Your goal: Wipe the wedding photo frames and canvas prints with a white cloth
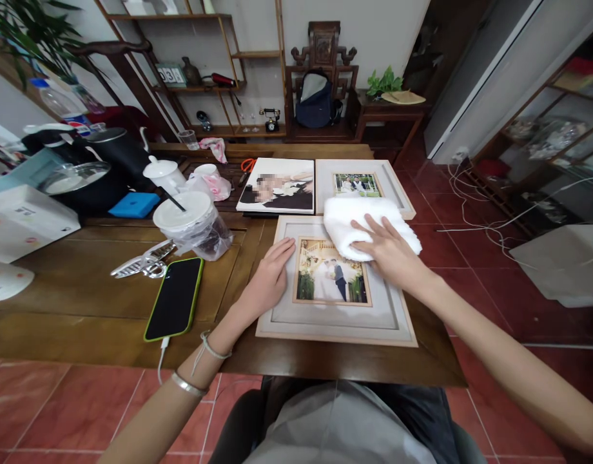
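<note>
A framed photo [335,322] with a pale mat lies flat on the wooden table [84,283] in front of me. My left hand [270,277] rests flat on the frame's left border, fingers stretched out and together. My right hand [388,248] lies palm down on a folded white cloth [345,216], fingers spread, pressing it against the frame's upper right part. The cloth covers that corner of the frame.
A second framed photo [361,183] and a frameless photo print [280,187] lie behind. A phone in a green case [174,299] with its cable, scissors [144,261], a lidded plastic cup [190,219], pots and boxes fill the left. Cables trail on the red floor at right.
</note>
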Action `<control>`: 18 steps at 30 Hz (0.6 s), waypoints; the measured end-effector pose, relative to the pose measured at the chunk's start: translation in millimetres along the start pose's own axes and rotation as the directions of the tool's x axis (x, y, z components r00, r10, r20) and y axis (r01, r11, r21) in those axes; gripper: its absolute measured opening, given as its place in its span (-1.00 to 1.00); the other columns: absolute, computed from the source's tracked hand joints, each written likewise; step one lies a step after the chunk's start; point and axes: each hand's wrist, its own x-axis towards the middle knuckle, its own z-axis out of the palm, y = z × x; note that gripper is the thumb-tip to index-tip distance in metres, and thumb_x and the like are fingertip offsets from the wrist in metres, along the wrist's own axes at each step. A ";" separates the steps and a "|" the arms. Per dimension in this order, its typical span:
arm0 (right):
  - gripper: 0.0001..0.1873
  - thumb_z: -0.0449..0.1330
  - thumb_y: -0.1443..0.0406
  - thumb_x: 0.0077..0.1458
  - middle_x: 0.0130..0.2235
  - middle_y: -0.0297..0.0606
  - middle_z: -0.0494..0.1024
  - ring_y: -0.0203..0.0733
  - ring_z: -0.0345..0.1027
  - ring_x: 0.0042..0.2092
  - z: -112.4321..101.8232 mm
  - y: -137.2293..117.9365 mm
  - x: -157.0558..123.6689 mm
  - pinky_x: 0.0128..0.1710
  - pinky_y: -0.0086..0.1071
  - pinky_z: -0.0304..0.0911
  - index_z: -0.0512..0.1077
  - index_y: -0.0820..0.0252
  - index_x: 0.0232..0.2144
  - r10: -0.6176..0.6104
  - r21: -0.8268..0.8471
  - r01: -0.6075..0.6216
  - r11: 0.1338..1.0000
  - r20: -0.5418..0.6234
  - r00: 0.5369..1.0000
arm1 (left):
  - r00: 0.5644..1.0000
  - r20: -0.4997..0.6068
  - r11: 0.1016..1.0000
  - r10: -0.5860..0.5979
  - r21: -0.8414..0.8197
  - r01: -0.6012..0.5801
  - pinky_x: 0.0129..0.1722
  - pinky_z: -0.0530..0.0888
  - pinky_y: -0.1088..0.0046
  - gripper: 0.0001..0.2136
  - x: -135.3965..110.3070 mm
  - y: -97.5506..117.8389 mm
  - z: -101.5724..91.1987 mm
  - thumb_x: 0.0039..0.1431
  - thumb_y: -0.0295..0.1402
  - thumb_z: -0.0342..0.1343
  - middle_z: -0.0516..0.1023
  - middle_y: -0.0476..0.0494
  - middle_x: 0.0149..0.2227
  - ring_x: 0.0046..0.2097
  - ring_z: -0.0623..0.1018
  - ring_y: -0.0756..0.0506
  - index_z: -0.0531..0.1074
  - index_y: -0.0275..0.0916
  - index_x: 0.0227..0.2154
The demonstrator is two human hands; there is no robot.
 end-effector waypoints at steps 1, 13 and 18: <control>-0.37 0.03 0.65 -0.13 0.24 -0.06 0.25 0.18 -0.03 0.30 4.5 -4.4 1.3 0.22 0.19 -0.05 0.45 0.19 -0.01 0.008 -0.022 -0.007 1.000 0.007 1.000 | 1.000 -0.001 1.000 -0.002 -0.003 0.002 0.28 0.18 -0.02 -0.48 -0.1 -0.1 0.1 0.19 -0.64 -0.19 0.28 -0.30 0.24 0.31 0.20 -0.19 0.22 -0.28 0.21; -0.30 0.03 0.63 -0.19 0.17 0.07 0.34 0.14 0.24 0.17 -39.1 -65.0 -51.4 0.13 0.06 0.20 0.41 0.16 0.04 -0.078 0.127 0.052 0.991 0.213 0.974 | 0.999 -0.031 0.999 -0.030 -0.036 0.029 0.29 0.18 0.00 -0.47 0.6 2.2 2.2 0.14 -0.66 -0.18 0.31 -0.31 0.22 0.30 0.21 -0.19 0.28 -0.32 0.18; -0.29 -0.01 0.61 -0.21 0.19 -0.18 0.35 0.00 0.22 0.20 -60.0 -84.1 -81.6 0.07 -0.12 0.31 0.43 -0.03 -0.03 -0.132 0.324 0.058 0.944 0.213 0.968 | 1.000 -0.027 1.000 -0.016 -0.003 0.016 0.28 0.20 0.02 -0.49 0.5 1.3 2.8 0.15 -0.65 -0.18 0.31 -0.33 0.22 0.29 0.23 -0.19 0.28 -0.35 0.17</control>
